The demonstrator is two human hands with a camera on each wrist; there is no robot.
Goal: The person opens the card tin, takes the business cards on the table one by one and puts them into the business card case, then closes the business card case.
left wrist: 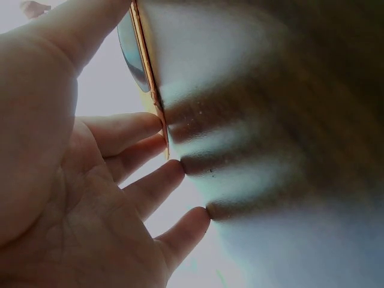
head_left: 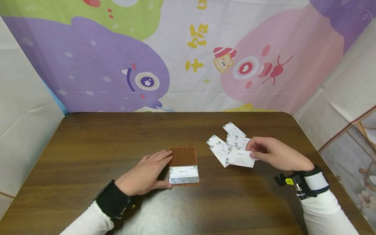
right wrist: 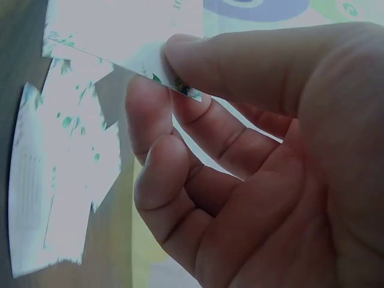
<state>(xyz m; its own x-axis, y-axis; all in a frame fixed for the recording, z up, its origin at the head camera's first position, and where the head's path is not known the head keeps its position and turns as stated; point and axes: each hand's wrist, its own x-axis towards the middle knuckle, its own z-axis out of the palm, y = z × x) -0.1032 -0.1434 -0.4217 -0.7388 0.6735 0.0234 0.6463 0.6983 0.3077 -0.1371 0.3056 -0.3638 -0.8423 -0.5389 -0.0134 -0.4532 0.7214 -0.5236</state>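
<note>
An orange-brown card case (head_left: 183,156) lies flat on the wooden table (head_left: 117,137) with a white flowered card (head_left: 183,171) in its near end. My left hand (head_left: 152,171) lies flat beside it, straight fingertips and thumb touching its left edge; the left wrist view shows the case's thin edge (left wrist: 147,72) against my fingers (left wrist: 135,129). My right hand (head_left: 253,150) pinches one white card (head_left: 241,158) between thumb and forefinger, just over a loose spread of similar cards (head_left: 224,147). In the right wrist view the pinched card (right wrist: 120,30) sits above the spread cards (right wrist: 66,180).
A cartoon-printed cloth (head_left: 188,58) hangs behind the table's far edge. White panels (head_left: 23,107) close in the left and right sides. Both wrists wear black straps, and the table's right edge (head_left: 311,137) runs close to my right hand.
</note>
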